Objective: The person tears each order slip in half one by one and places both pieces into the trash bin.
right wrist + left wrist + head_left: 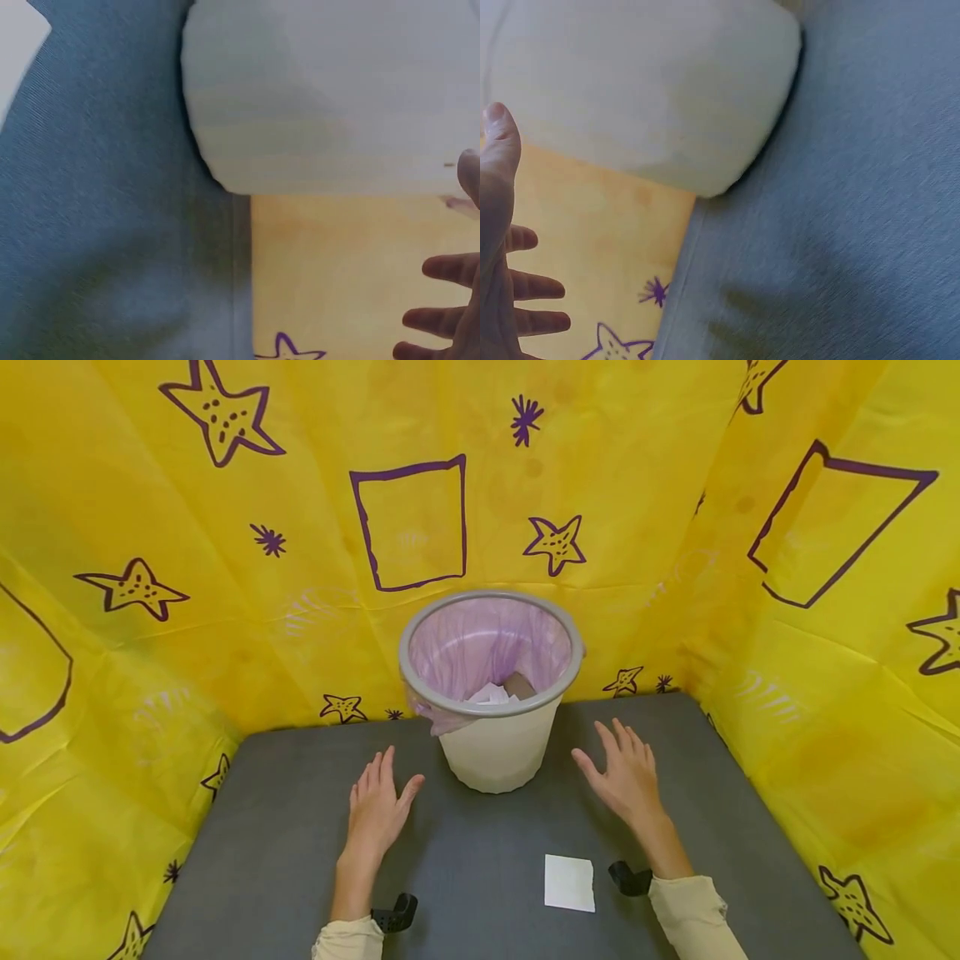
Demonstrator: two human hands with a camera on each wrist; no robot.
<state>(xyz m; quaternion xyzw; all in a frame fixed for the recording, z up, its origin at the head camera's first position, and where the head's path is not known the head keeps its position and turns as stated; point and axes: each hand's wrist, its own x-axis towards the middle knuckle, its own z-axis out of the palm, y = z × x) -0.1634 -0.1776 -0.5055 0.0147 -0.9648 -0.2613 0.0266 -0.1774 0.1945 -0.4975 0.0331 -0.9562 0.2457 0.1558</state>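
A cream waste bin (495,752) with a grey rim and a pinkish-purple liner stands at the back of the grey table. Crumpled white paper (491,695) and a brownish piece (519,685) lie inside it. My left hand (375,810) is held to the left of the bin, fingers spread and holding nothing. On the other side, my right hand (624,772) is likewise spread, apart from the bin. A square white piece of paper (569,883) lies flat on the table in front, nearer the right forearm. Both wrist views show the bin's side beyond the fingers.
Yellow cloth walls (315,460) with purple drawings of starfish and outlines enclose the grey table (465,877) at the back and both sides. A black band with a camera mount (397,913) sits on the left wrist, another black mount (630,878) on the right.
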